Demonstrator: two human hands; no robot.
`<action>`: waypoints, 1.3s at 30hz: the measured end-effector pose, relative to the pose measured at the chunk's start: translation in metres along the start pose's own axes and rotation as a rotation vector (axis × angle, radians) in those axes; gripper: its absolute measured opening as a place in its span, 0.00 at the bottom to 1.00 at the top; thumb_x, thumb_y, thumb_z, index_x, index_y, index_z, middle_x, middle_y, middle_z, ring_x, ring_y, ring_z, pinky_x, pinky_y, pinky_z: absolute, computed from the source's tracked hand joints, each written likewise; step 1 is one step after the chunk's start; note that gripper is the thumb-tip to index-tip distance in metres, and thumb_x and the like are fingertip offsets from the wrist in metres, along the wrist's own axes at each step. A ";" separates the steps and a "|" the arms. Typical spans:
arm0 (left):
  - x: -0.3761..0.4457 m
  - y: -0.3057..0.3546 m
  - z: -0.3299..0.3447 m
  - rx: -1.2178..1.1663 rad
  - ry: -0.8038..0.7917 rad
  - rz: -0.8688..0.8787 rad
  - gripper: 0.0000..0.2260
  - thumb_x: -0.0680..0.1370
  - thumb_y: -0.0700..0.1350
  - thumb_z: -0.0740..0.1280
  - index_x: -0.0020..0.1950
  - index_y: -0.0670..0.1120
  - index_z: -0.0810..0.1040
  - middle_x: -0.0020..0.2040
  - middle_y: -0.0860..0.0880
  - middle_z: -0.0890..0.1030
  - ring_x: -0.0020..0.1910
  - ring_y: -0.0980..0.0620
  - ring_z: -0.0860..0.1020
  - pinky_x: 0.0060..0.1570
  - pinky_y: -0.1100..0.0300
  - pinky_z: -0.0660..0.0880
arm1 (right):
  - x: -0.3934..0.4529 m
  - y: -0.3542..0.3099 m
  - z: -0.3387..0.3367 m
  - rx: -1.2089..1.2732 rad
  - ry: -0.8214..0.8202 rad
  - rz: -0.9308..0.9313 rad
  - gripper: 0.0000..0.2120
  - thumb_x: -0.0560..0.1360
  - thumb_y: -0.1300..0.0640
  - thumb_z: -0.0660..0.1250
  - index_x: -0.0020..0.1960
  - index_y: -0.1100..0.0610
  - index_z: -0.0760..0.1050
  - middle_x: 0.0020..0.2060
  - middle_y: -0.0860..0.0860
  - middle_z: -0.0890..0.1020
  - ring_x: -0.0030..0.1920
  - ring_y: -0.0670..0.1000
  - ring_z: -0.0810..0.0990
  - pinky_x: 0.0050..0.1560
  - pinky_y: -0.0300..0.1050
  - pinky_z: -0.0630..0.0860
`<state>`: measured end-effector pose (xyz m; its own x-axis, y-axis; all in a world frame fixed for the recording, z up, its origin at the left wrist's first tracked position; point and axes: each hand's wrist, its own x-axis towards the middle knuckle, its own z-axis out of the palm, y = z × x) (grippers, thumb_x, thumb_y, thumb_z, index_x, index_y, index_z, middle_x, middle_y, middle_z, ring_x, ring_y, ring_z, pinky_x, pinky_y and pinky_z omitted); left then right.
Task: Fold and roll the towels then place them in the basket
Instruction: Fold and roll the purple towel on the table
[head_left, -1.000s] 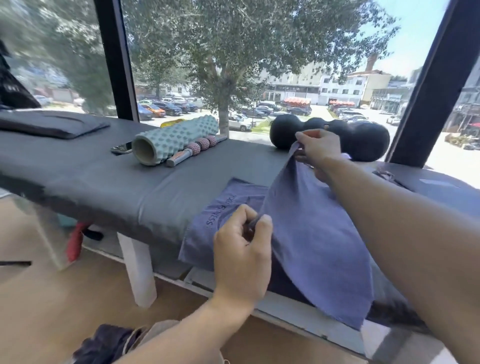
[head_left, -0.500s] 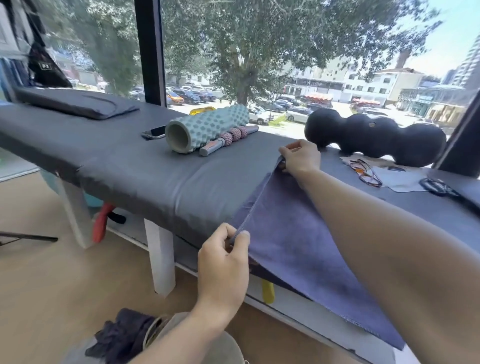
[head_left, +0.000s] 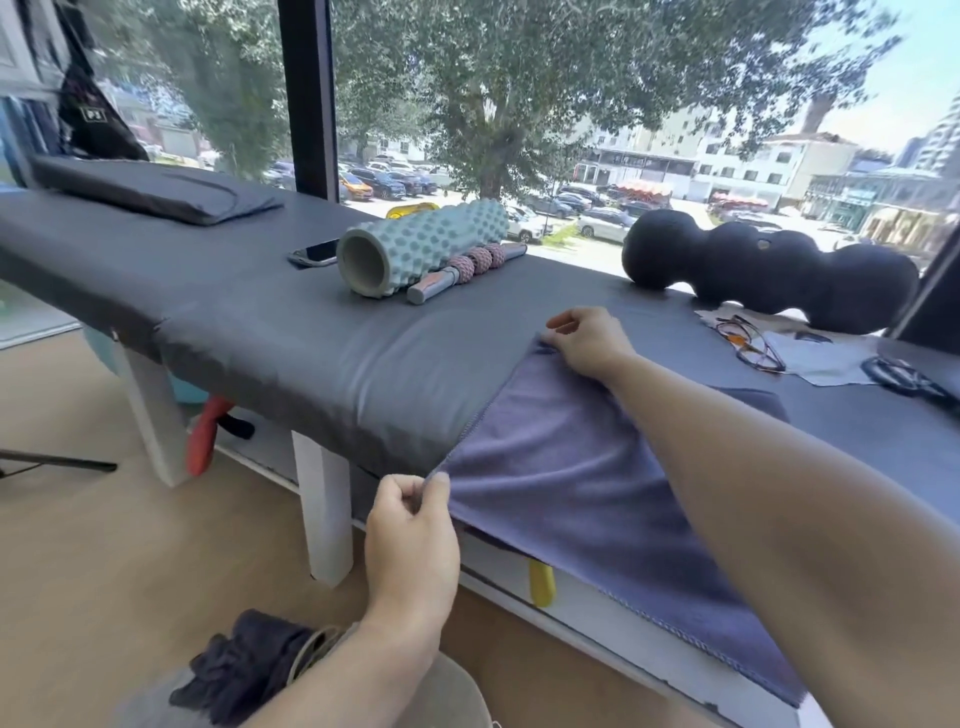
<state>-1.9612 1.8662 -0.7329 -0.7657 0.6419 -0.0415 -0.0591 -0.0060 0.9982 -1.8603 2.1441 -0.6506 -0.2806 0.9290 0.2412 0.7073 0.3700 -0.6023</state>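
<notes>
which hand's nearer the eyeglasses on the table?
Right. The right hand pinches the towel corner just left of the eyeglasses; the left hand is at the table's near edge.

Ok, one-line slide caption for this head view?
Left hand and right hand pinch two corners of a purple towel spread on the grey padded table.
</notes>
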 end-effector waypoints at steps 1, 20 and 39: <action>0.000 -0.001 0.001 -0.011 0.012 -0.034 0.09 0.79 0.50 0.68 0.46 0.45 0.74 0.39 0.49 0.78 0.39 0.46 0.76 0.41 0.52 0.71 | 0.000 0.000 -0.001 -0.077 -0.022 -0.010 0.16 0.74 0.44 0.74 0.58 0.50 0.82 0.53 0.49 0.84 0.58 0.52 0.80 0.64 0.48 0.75; 0.017 0.011 -0.005 -0.098 -0.006 -0.075 0.07 0.76 0.46 0.75 0.46 0.44 0.82 0.37 0.51 0.81 0.35 0.55 0.75 0.35 0.64 0.70 | -0.011 0.015 -0.077 -0.491 -0.507 0.302 0.13 0.76 0.53 0.66 0.55 0.54 0.85 0.55 0.56 0.84 0.48 0.56 0.83 0.49 0.51 0.82; 0.041 0.051 0.036 -0.026 -0.278 0.210 0.10 0.81 0.33 0.65 0.46 0.46 0.80 0.42 0.46 0.82 0.40 0.55 0.81 0.34 0.63 0.81 | -0.145 0.106 -0.187 0.623 -0.431 0.502 0.13 0.72 0.59 0.74 0.54 0.53 0.76 0.48 0.47 0.81 0.40 0.44 0.81 0.35 0.35 0.81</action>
<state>-1.9725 1.9195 -0.6822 -0.5593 0.8089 0.1816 0.0623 -0.1774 0.9822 -1.6236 2.0481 -0.6073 -0.3408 0.8552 -0.3906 0.3683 -0.2608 -0.8924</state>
